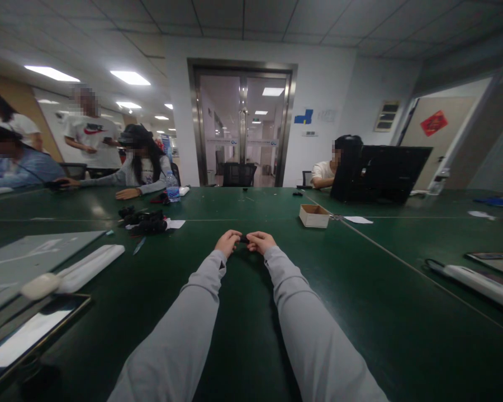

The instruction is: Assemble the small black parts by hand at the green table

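Both arms, in light grey sleeves, reach out over the green table (251,312). My left hand (228,242) and my right hand (260,242) come close together, fingers pinched. Between their fingertips is a small dark object (243,239), held from both sides just above the tabletop. It is too small to name, and the fingers partly cover it. To the right, beyond my right hand, stands an open-topped small box (314,216) with pale sides.
Left lie a phone (37,329), a white power strip (92,267), a grey laptop-like panel (37,257), a pen (139,245) and black gear (145,220). A water bottle (172,187) stands behind. Several people sit or stand beyond; a monitor (385,173) is at right.
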{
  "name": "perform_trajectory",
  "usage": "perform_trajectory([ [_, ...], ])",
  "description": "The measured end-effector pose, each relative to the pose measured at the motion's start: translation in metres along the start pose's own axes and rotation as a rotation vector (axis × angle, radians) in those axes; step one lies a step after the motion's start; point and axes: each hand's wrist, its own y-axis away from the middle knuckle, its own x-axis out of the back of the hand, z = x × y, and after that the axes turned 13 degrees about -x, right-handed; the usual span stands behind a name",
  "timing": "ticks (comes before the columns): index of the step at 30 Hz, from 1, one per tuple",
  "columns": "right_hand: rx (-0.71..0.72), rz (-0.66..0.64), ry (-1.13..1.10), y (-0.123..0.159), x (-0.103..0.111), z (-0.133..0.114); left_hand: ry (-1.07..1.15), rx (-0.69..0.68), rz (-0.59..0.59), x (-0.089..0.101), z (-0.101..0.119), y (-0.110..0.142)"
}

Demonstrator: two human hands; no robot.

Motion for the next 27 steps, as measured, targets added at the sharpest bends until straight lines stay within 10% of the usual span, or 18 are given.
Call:
perform_trajectory([
  [27,-0.014,-0.012,-0.044,0.0044,-0.001,-0.003,-0.013,-0.015,0.0,-0.001,0.0037,0.002],
])
